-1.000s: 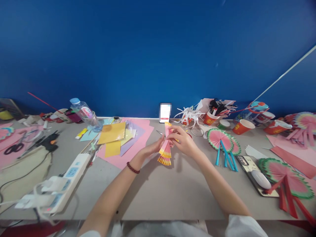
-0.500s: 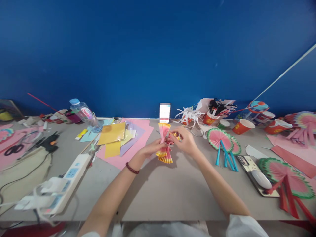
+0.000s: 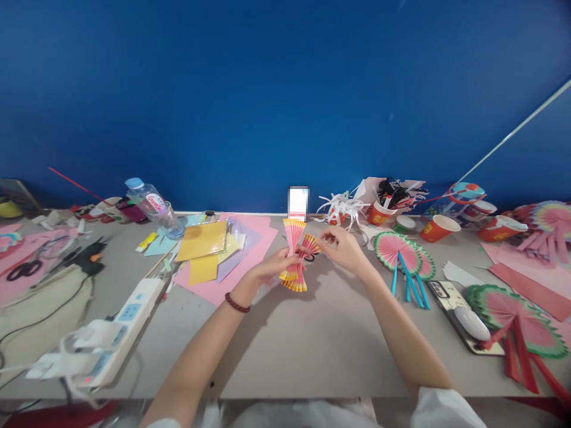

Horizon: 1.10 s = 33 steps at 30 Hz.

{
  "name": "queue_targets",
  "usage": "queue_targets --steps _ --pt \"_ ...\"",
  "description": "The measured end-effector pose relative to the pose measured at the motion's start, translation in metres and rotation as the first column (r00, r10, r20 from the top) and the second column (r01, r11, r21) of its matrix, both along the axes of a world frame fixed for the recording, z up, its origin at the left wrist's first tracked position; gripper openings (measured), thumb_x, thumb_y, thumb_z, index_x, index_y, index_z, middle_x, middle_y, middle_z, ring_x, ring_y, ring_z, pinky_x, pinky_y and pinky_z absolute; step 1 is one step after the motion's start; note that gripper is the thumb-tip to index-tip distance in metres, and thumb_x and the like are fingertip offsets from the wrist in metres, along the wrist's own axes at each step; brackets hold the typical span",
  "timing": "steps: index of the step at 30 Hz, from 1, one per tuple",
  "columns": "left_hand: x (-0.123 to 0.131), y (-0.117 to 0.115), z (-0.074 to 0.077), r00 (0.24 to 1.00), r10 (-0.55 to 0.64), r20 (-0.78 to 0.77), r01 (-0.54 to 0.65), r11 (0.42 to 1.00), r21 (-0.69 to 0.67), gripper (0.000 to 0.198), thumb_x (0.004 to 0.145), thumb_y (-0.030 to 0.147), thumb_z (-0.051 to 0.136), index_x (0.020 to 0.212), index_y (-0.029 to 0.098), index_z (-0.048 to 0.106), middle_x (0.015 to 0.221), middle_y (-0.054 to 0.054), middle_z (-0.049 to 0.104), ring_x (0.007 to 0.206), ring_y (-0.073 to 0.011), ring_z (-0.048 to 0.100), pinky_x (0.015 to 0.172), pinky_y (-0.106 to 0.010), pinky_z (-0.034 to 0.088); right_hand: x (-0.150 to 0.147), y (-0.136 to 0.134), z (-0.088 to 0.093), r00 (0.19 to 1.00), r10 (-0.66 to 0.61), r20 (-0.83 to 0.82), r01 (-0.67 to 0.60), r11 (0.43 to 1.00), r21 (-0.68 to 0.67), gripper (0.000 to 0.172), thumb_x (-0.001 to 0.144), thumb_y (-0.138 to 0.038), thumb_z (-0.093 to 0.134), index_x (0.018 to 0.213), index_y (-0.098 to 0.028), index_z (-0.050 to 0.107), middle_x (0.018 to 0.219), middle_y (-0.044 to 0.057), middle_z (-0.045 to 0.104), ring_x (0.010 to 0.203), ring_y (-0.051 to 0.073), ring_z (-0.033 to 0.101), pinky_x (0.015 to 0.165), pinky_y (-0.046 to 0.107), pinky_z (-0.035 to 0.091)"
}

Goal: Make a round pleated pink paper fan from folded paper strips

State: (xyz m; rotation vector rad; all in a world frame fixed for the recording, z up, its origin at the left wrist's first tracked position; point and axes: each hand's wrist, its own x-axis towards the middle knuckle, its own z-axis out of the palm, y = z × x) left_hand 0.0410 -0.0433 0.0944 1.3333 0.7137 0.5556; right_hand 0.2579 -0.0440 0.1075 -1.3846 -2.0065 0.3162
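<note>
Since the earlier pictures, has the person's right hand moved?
Yes. The right hand has shifted rightward, farther from the phone and nearer the pink fan with blue strips.

The left forearm (image 3: 200, 351) slants forward and inward to the left grip (image 3: 277, 266), closed in a pinch, while the right forearm (image 3: 395, 321) angles in from the opposite side to the right grip (image 3: 346, 248), held slightly farther forward and apart, its fingers (image 3: 333, 233) curled inward.

Right hand (image 3: 345, 250) apparently farther right
</note>
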Motion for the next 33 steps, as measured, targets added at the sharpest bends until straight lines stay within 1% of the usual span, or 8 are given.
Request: queue_targets --steps 2,6,13,17,21,24,28,33 --pt "-0.003 0.001 0.0 0.999 -0.037 -0.037 0.038 0.999 0.011 0.034 0.081 0.033 0.058 0.112 0.019 0.059 0.108 -0.011 0.061 0.087 -0.0194 0.061 0.08 -0.034 0.046 0.0 -0.002 0.002 0.99 0.119 0.072 -0.126 0.987 0.096 0.031 0.078 -0.03 0.056 0.107 -0.019 0.059 0.111 0.011 0.061 0.104 0.025 0.055 0.089 0.039 0.044" --pt "-0.008 0.002 0.001 0.989 -0.128 -0.076 0.13 0.991 0.015 0.034 0.082 0.034 0.056 0.112 0.018 0.059 0.088 -0.008 0.064 0.084 -0.0201 0.061 0.077 -0.033 0.046 -0.001 -0.006 0.006 0.918 0.355 0.177 -0.351 0.935 -0.057 0.054 0.076 -0.022 0.057 0.129 -0.025 0.047 0.136 0.009 0.047 0.127 0.026 0.04 0.103 0.045 0.036" --pt "-0.013 0.002 0.008 0.966 -0.257 -0.023 0.258 0.964 0.057 0.035 0.084 0.029 0.053 0.119 0.022 0.055 0.111 -0.009 0.061 0.096 -0.0207 0.061 0.083 -0.034 0.046 0.004 -0.005 0.009 0.945 0.307 0.114 -0.288 0.945 -0.156 0.03 0.079 -0.02 0.054 0.108 -0.023 0.062 0.109 0.006 0.066 0.101 0.023 0.06 0.089 0.039 0.046" --pt "-0.018 0.006 0.008 0.98 -0.2 0.021 0.199 0.979 0.039 0.034 0.085 0.03 0.05 0.117 0.022 0.056 0.116 -0.01 0.061 0.102 -0.0233 0.059 0.082 -0.034 0.046 0.01 -0.002 0.011 0.959 0.265 0.097 -0.242 0.949 -0.203 0.016 0.08 -0.026 0.054 0.091 -0.021 0.066 0.091 0.005 0.07 0.083 0.02 0.062 0.076 0.033 0.047" --pt "-0.026 0.013 0.006 0.996 -0.082 0.037 0.078 0.992 0.101 0.032 0.083 0.027 0.049 0.112 0.02 0.061 0.124 -0.009 0.058 0.111 -0.0247 0.054 0.093 -0.036 0.041 0.014 0.001 0.01 0.964 0.264 -0.02 -0.258 0.919 -0.299 0.018 0.08 -0.032 0.055 0.081 -0.019 0.067 0.079 0.003 0.069 0.072 0.016 0.061 0.066 0.027 0.046" --pt "-0.034 0.021 0.003 0.992 0.04 0.122 -0.055 0.992 0.118 0.029 0.079 0.023 0.051 0.103 0.018 0.066 0.133 -0.008 0.051 0.123 -0.0268 0.046 0.103 -0.038 0.032 0.021 0.002 0.006 0.979 0.167 -0.119 -0.198 0.923 -0.33 0.021 0.078 -0.036 0.057 0.078 -0.018 0.066 0.077 0.004 0.069 0.069 0.016 0.061 0.064 0.027 0.046" --pt "-0.041 0.029 0.002 0.909 0.237 0.341 -0.244 0.969 -0.024 0.027 0.075 0.021 0.052 0.096 0.017 0.068 0.134 -0.007 0.051 0.128 -0.0264 0.04 0.106 -0.039 0.03 0.033 0.011 -0.008 0.951 -0.062 -0.303 -0.046 0.941 -0.335 0.029 0.072 -0.045 0.064 0.078 -0.016 0.064 0.072 0.004 0.067 0.062 0.015 0.059 0.059 0.026 0.045" --pt "-0.03 0.023 0.006 0.847 0.335 0.413 -0.297 0.942 -0.156 0.03 0.074 0.023 0.053 0.1 0.018 0.067 0.127 -0.006 0.057 0.126 -0.0256 0.043 0.102 -0.037 0.036 0.019 0.024 -0.028 0.724 -0.292 -0.624 0.069 0.932 -0.356 0.043 0.06 -0.053 0.071 0.079 -0.015 0.062 0.071 0.004 0.065 0.057 0.014 0.058 0.054 0.026 0.046"
